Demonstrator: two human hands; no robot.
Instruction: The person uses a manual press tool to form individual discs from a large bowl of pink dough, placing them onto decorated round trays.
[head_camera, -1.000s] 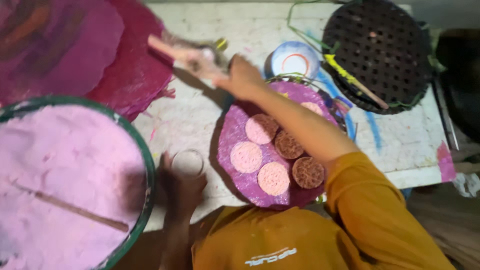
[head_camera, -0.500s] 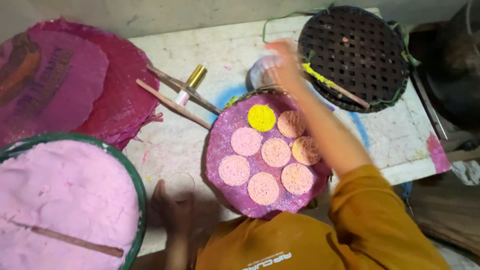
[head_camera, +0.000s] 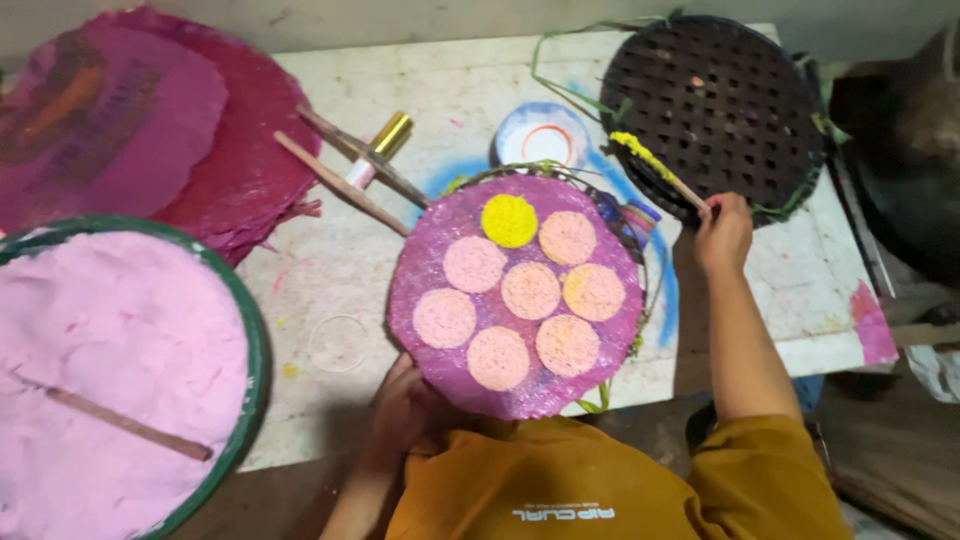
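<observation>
The right hand was closed around the end of a stick whose yellow-coated tip lay over the dark perforated tray. The left hand gripped the near edge of the purple disc, fingers curled beneath it. The disc carried six pink rounds and one yellow round. A green-rimmed basin of pink pulp stood well to the left on the table.

A paint-stained white table carried a green tub of pink pulp, stacked magenta sheets, two sticks, a gold tube, a black mesh tray and a purple disc.
</observation>
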